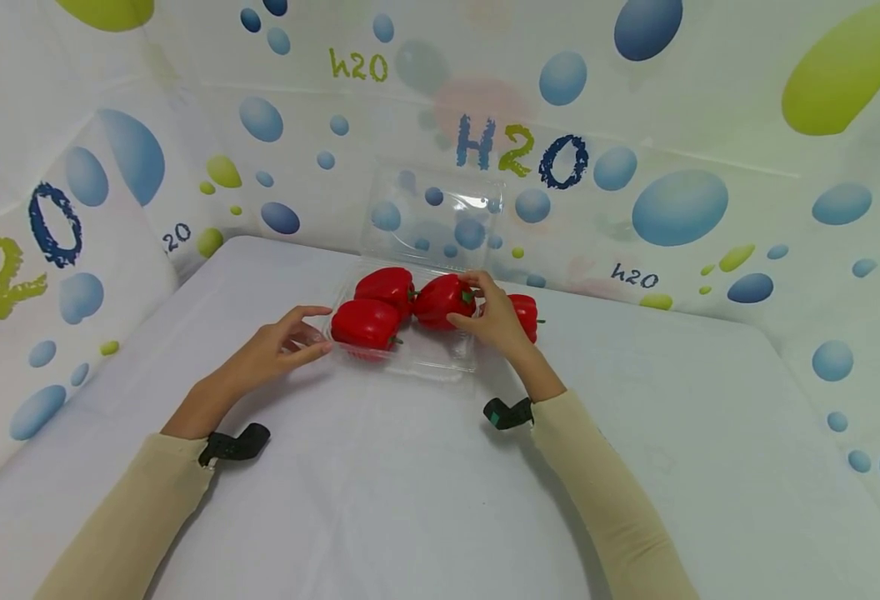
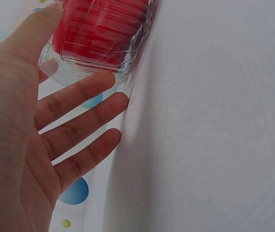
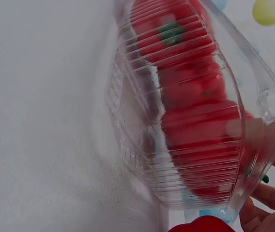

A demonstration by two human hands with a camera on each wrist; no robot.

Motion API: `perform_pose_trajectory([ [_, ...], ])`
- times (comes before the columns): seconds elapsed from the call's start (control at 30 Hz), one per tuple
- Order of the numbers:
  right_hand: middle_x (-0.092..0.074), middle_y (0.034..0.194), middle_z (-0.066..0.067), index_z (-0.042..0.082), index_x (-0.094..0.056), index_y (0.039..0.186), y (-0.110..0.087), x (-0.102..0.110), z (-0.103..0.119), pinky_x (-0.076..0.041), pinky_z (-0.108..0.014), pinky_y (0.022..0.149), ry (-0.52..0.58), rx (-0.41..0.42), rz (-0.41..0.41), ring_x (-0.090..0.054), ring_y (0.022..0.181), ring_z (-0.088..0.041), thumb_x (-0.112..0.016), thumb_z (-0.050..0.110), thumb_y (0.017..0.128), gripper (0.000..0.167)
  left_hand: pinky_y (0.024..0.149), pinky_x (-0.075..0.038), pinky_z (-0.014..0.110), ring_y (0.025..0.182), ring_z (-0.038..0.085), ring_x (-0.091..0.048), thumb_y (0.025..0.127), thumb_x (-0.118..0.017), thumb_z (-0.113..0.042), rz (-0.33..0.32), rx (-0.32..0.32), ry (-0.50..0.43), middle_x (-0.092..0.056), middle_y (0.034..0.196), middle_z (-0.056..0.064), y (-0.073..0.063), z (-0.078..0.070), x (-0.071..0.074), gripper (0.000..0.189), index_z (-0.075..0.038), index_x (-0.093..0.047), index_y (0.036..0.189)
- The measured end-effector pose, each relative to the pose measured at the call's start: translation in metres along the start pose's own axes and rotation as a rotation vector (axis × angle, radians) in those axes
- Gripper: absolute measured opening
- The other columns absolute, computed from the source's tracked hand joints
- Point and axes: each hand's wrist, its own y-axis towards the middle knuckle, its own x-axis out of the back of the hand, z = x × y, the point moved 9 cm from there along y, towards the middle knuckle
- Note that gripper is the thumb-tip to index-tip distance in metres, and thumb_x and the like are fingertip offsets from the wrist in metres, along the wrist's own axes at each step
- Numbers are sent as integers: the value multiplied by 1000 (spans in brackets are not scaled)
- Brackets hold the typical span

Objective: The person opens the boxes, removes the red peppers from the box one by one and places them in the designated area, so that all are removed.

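Note:
A clear plastic clamshell container [image 1: 440, 357] stands on the table with its lid [image 1: 428, 208] raised at the back. Two red bell peppers lie in its left half, the front pepper [image 1: 363, 323] and the rear pepper [image 1: 382, 287]. My right hand [image 1: 502, 323] grips a third red bell pepper [image 1: 438, 302] between thumb and fingers, at the rear right of the container. Another red pepper [image 1: 527, 315] lies outside, partly behind that hand. At the container's left wall, my left hand [image 1: 275, 346] has its fingers spread and relaxed; the left wrist view shows the fingertips [image 2: 106, 79] beside the ribbed plastic.
A white cloth covers the table [image 1: 380, 492]. Behind it rises a white curtain [image 1: 320, 200] printed with blue and green drops, close behind the raised lid. Black wrist mounts [image 1: 237, 443] sit at both sleeve cuffs.

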Motion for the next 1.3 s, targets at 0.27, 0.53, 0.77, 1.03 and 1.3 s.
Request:
perform_pose_trajectory([
  [0.27, -53, 134, -17, 3, -44, 136, -1, 0, 1, -49, -50, 93, -18, 54, -23, -48, 120, -32, -76, 8, 84, 61, 87, -51, 29, 100, 25, -64, 95, -65, -23, -8, -9, 0, -68, 111, 11, -1, 0, 0, 57, -13, -38, 144],
  [0.53, -55, 130, -18, 2, -48, 132, -5, 3, 3, -50, -51, 89, -3, 107, -63, -50, 116, -33, -78, 7, 81, 60, 86, -51, 26, 101, 26, -64, 94, -65, -22, -2, -19, 2, -68, 111, 12, 1, -1, 0, 57, -13, -38, 144],
  [0.77, -56, 129, -17, 2, -49, 131, -4, 4, 7, -50, -52, 88, 7, 113, -75, -50, 116, -32, -79, 8, 80, 59, 87, -51, 30, 101, 26, -64, 95, -65, -23, -4, -12, 9, -68, 112, 11, 1, 1, 0, 58, -14, -38, 145],
  [1.03, -56, 129, -17, 3, -48, 132, -6, 5, 6, -51, -53, 86, 31, 135, -83, -49, 118, -32, -78, 9, 81, 60, 88, -51, 31, 102, 26, -64, 95, -64, -24, 3, -11, 10, -68, 112, 11, 1, 0, 0, 58, -14, -37, 145],
  [1.3, -55, 129, -15, 5, -51, 131, -9, 7, 6, -51, -56, 85, 59, 135, -104, -49, 114, -30, -80, 9, 79, 60, 84, -49, 18, 102, 27, -64, 94, -65, -22, -1, -20, 8, -68, 112, 12, 1, 1, 0, 58, -13, -37, 145],
])
